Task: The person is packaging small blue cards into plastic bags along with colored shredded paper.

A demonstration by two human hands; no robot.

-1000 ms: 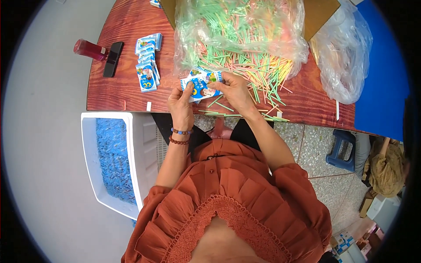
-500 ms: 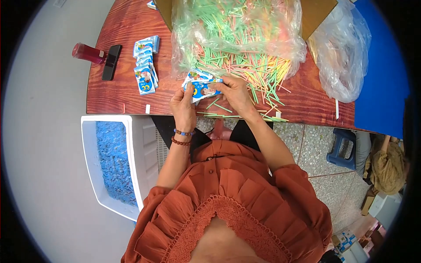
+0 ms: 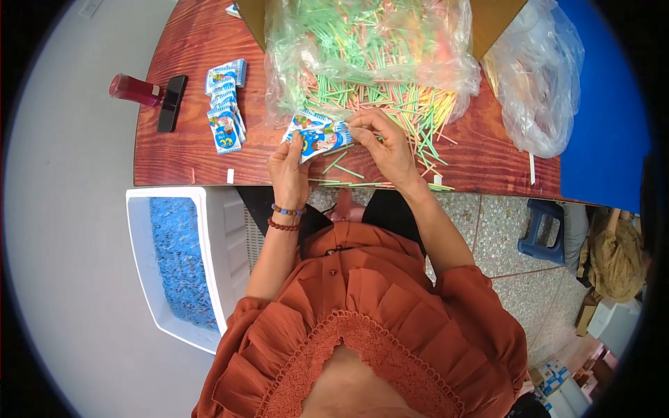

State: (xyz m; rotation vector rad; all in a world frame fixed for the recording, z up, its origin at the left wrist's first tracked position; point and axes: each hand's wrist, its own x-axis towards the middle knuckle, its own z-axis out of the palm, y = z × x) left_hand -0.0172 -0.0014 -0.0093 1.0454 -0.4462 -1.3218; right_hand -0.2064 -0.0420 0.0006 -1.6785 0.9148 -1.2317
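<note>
My left hand [image 3: 287, 167] is closed, its thumb on top of a small blue-and-white packet [image 3: 324, 143]. At the packet's right end, the thumb and fingertips of my right hand [image 3: 391, 152] pinch its edge. Another such packet [image 3: 300, 120] shows behind it, also at my left hand. Just beyond both hands lie many thin pink, green and yellow sticks [image 3: 401, 97], like short straws, spilling from a clear plastic bag [image 3: 279, 87]. A few loose green sticks [image 3: 348, 171] rest near the table edge.
Left of my hands is an overlapping row of similar packets [image 3: 224, 129], beside a black phone [image 3: 172, 104] and a red bottle [image 3: 132, 90]. Below left stands a white foam box [image 3: 202, 265] with blue contents. A cardboard box [image 3: 498, 24] and another plastic bag [image 3: 540, 90] are at right.
The front packet now lies flatter and shows more of its printed face. My right hand has shifted slightly right, its fingers less folded over the packet. The whole view has shifted a little.
</note>
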